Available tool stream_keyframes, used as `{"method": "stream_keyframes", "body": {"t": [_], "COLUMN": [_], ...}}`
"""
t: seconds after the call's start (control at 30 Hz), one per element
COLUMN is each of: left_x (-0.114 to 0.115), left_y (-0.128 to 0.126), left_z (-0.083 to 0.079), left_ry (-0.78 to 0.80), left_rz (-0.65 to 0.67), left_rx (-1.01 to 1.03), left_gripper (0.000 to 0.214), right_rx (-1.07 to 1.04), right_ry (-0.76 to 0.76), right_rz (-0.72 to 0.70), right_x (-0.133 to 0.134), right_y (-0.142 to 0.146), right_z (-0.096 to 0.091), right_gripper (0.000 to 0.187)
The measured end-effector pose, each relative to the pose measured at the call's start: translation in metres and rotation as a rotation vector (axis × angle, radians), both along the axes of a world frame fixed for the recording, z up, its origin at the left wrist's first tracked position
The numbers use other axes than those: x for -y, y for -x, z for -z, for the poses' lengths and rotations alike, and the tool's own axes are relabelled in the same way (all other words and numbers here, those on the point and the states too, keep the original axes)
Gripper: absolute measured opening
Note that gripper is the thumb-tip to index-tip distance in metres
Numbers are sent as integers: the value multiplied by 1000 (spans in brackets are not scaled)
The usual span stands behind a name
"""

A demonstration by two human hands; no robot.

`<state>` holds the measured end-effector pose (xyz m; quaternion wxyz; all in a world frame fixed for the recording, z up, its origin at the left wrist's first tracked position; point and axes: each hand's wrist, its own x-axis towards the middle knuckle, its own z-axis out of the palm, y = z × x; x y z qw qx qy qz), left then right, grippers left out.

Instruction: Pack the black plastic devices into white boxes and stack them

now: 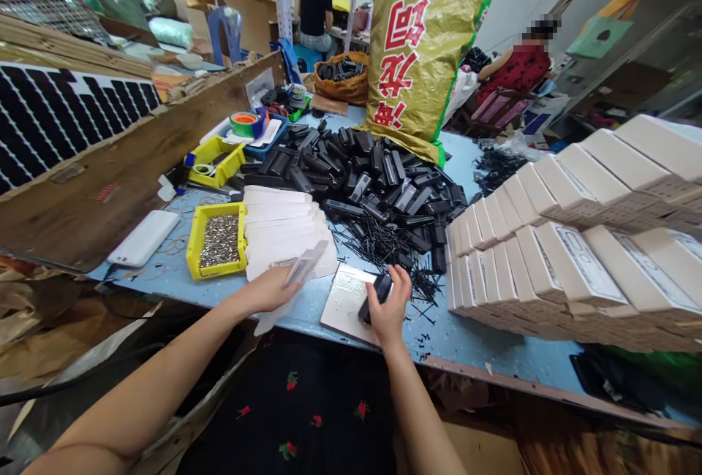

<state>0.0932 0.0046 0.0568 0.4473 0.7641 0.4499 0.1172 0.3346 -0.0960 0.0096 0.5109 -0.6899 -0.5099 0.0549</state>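
Note:
My left hand [273, 289] is closed on a flat white box blank [299, 275], lifted off the front of a fanned stack of the same white blanks [279, 230]. My right hand [390, 307] grips a small black plastic part [376, 295] over a white board [345, 301] at the table's front edge. Behind it lies a large heap of black parts [373, 175] with thin black ties [378, 241] spilling toward me.
Rows of closed white boxes [570, 248] fill the right side. A yellow tray of small metal bits [218, 241], a white phone-like slab [143, 237], tape rolls [244, 123] and a gold sack [422, 44] sit on the blue table [466, 336]. Other people work at the back.

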Motion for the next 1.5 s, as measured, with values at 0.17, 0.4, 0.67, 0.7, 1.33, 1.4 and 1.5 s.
{"method": "stream_keyframes", "body": {"t": [0.17,0.4,0.67,0.7,1.33,1.4,1.5], "left_x": [31,39,46,49,42,36,31], "left_y": [-16,1,-14,-18,-36,-27,-13], "left_z": [-10,-1,-30,-28,3,6,8], "left_ry": [398,331,119,128,265,446,768], "left_rz": [57,241,282,277,-99,-151,-183], "left_rx": [519,347,315,315,417,451,577], "left_gripper": [39,100,32,38,102,96,89], "right_rx": [264,246,-772,-831,133,417,556], "right_ry": [-46,202,68,113,337,506,569], "right_rz": [-483,-760,-547,-571,-790,-769,-766], "right_x": [-6,14,6,5,13,11,10], "right_y": [43,36,41,44,6,-24,-53], "right_z": [-50,-61,-39,-35,-40,-34,-27], "right_gripper": [44,9,35,40,47,55,51]}}
